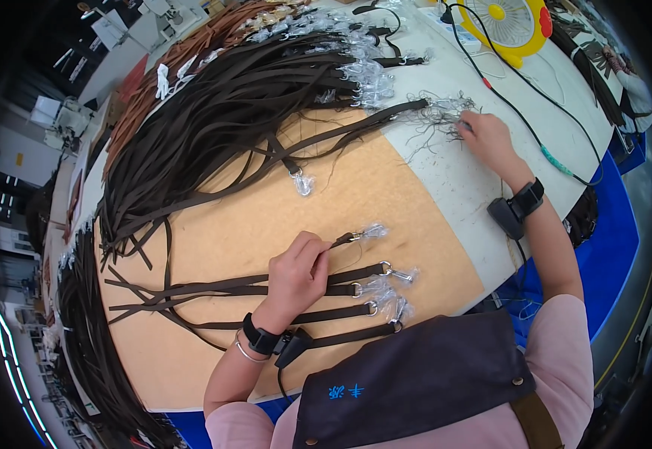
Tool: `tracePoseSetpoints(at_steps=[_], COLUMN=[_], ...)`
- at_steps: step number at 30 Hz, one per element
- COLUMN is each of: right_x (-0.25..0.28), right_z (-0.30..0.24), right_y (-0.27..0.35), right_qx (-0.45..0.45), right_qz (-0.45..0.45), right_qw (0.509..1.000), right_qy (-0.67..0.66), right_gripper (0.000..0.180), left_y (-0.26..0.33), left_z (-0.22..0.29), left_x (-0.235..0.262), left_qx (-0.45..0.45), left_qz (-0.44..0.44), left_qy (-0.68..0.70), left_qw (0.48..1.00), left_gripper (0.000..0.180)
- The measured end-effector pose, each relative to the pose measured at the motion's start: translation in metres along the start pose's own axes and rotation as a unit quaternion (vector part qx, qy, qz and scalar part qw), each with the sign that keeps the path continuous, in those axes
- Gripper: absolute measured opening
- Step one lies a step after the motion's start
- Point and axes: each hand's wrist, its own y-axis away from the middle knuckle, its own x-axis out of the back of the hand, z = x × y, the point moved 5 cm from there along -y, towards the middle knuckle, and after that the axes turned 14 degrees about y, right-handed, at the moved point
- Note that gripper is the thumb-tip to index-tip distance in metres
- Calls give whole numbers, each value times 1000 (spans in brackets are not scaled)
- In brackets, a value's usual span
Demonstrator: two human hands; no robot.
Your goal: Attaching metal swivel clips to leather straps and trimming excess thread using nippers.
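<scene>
My left hand (296,273) is closed on a dark strap (343,239), pinching it close to its metal clasp, which is wrapped in clear plastic. A loose thread hangs from that end. Under and beside this hand, several dark straps (356,309) lie side by side with plastic-covered clasps (401,277) pointing right. Farther off at the right, my right hand (488,141) is closed at the edge of a tangle of cut threads (442,120). Something small and dark shows at its fingertips, too little of it to name.
A big heap of dark straps (229,112) covers the table's far left, with brown straps (154,105) behind. One plastic-wrapped clasp (303,183) lies at the heap's near edge. A yellow fan (517,52) and a black cable (524,116) are at the far right. The tan board (221,236) lies beneath.
</scene>
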Motion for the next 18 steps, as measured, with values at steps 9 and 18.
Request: tracePoseSetpoints(at_steps=[9, 18], right_x=[46, 47], right_z=[-112, -187], right_y=[13, 61], right_qx=[123, 243], right_qz=[-208, -171], right_qw=[925, 836], right_qy=[-294, -461], right_gripper=[30, 29], left_y=[1, -3], left_z=[-3, 16], left_x=[-2, 1], left_qx=[54, -106], left_qz=[1, 33], left_qy=[-2, -133], left_qw=[999, 985], left_gripper=[12, 12])
